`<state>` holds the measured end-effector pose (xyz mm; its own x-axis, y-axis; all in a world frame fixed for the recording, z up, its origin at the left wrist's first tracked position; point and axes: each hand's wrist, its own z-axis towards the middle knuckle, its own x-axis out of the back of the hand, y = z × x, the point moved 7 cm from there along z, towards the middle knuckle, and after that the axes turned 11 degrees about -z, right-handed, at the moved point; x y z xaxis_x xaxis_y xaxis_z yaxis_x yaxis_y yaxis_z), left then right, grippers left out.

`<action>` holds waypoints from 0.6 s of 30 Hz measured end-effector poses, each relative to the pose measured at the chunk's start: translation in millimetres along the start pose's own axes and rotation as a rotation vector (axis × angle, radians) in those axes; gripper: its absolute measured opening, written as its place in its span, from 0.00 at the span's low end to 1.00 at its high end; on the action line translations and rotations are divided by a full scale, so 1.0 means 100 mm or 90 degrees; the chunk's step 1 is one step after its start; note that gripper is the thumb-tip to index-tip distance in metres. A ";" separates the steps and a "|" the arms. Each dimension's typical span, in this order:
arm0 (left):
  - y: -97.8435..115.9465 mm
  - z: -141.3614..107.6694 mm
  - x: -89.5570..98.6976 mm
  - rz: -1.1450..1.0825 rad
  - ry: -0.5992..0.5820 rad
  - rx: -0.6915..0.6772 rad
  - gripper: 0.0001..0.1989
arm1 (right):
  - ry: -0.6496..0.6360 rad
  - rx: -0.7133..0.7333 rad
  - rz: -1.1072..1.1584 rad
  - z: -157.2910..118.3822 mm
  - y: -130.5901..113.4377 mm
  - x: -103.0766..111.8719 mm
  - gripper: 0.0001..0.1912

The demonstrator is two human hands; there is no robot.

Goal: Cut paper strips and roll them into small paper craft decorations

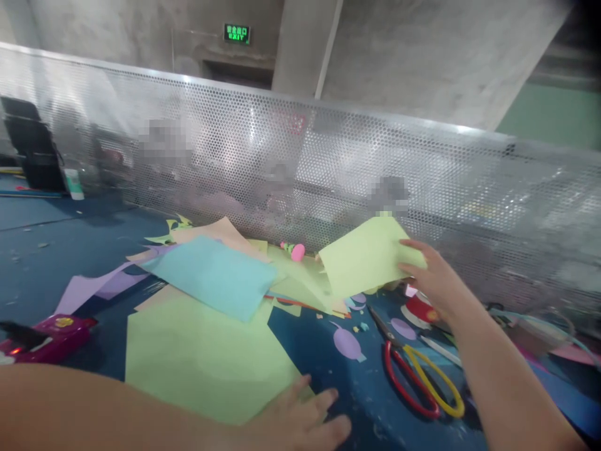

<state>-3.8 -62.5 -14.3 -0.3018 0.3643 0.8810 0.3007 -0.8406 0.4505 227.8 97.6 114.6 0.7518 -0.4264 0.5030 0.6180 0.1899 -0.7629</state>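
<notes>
- From where I stand, the person's right hand (422,269) is closed on the right edge of a yellow-green sheet (366,257), lifting it at a tilt over the far side of the work area.
- The left hand (305,419) grips nothing that I can see; its fingers are spread low at the near right edge of a large pale green sheet (201,357). I can't tell how firmly they press.
- Left of the held sheet, a blue sheet (216,275) overlaps the pale green one, with peach and other green paper around it.
- Some cutting looks done, I'd judge: a purple oval (347,344) lies below the held sheet, small scraps sit near it, and curved purple offcuts (107,285) lie far to its left.
- Plenty looks uncut: the held sheet, the blue one and the pale green one all seem mostly whole. How many more pieces are wanted I can't say.
- A small pink and green piece (297,252) sits just left of the held sheet; whether it is finished I can't tell.
- Scissors (389,337) with one red and one yellow handle lie unused on the blue table (94,238), below the right hand's grip, their blades apart.
- A red and white roll (419,311) is just beneath that grip.
</notes>
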 end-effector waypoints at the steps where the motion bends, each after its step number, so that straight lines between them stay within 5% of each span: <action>1: -0.01 -0.03 -0.06 -0.025 -0.011 0.006 0.24 | -0.002 -0.029 0.043 -0.03 0.03 0.06 0.27; 4: -0.03 -0.10 0.06 -0.009 -0.010 -0.010 0.24 | 0.002 -0.072 0.094 -0.10 0.02 0.18 0.27; 8: -0.15 -0.16 0.45 0.016 0.016 -0.005 0.24 | -0.002 -0.081 0.099 -0.15 0.00 0.18 0.26; 13: -0.53 -0.10 0.72 0.059 0.046 0.037 0.24 | -0.070 -0.036 0.120 -0.17 -0.08 0.06 0.26; 15: -0.72 -0.02 0.92 -0.003 0.143 0.097 0.21 | -0.119 -0.023 0.141 -0.21 -0.15 0.02 0.30; 18: -1.01 0.10 1.32 -0.212 0.390 0.193 0.23 | -0.202 -0.028 0.209 -0.29 -0.25 -0.01 0.35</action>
<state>-65.0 74.6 57.7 -0.8421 0.2170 0.4936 0.3145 -0.5459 0.7766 204.7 68.1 121.7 0.9438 -0.0560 0.3256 0.3296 0.2295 -0.9158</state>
